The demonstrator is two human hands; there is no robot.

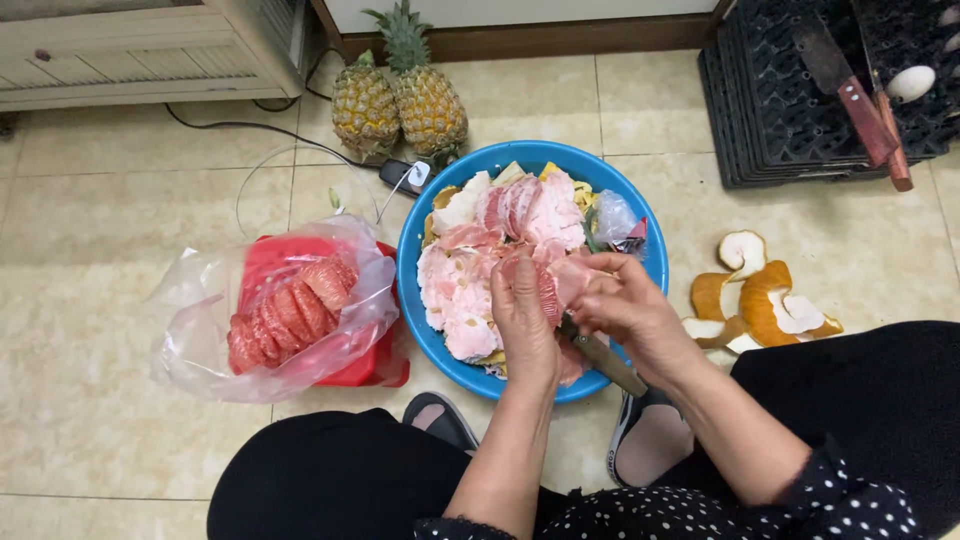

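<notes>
Pomelo segment (553,283) pinched between left hand (525,320) and right hand (628,312), both grips closed on it, above blue basin (415,290).

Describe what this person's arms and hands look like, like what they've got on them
Both forearms are bare from the elbow down. The left hand and the right hand wear no gloves, and no rings, watch or bracelet show from this view. The sleeves stop near the elbows: dark fabric covered in small white polka dots, with a slightly frilled edge. The fingers are uncovered too.
</notes>
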